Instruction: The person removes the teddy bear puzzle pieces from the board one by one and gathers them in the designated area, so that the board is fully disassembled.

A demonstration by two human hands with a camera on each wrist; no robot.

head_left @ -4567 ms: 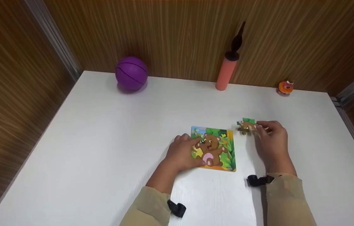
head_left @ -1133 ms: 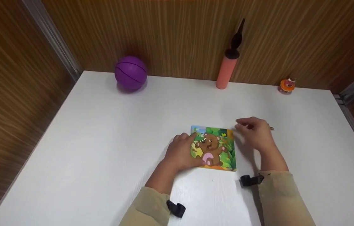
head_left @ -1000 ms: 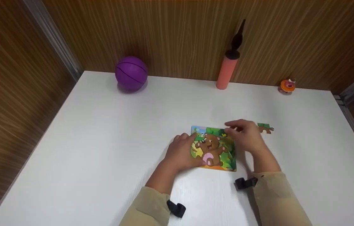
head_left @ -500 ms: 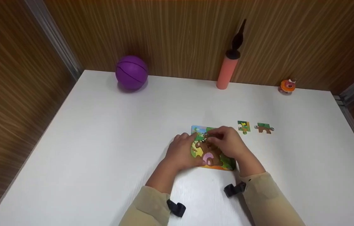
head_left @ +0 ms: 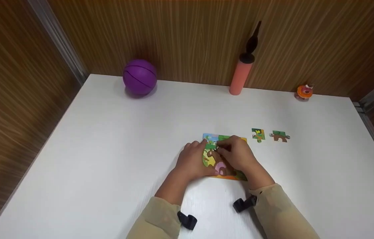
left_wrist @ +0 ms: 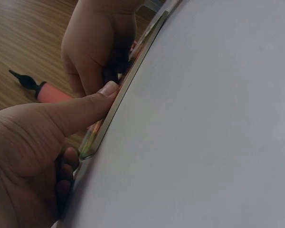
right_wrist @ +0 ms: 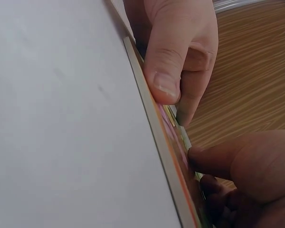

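Observation:
My left hand (head_left: 191, 161) grips the left side of a square jigsaw puzzle (head_left: 225, 177) with a cartoon bear, its thumb along the near edge. In the left wrist view the left thumb (left_wrist: 80, 111) lies on the puzzle's rim. Bent over the picture, my right hand (head_left: 238, 154) pinches with thumb and forefinger at a puzzle piece by the bear's head, which the hand mostly hides. To the right of the board lie two loose pieces, a green and yellow puzzle piece (head_left: 258, 134) and a green and brown puzzle piece (head_left: 280, 136).
Along the back of the white table (head_left: 123, 142) stand a purple ball (head_left: 139, 77), a pink hand pump (head_left: 241, 77) with a black nozzle, and a small orange toy figure (head_left: 305, 91). Wood-patterned panels (head_left: 190, 39) rise behind and at both sides.
The right hand has set down the brown and green piece; a yellow and green one now lies beside it. That hand has moved left onto the board. The left hand stays put.

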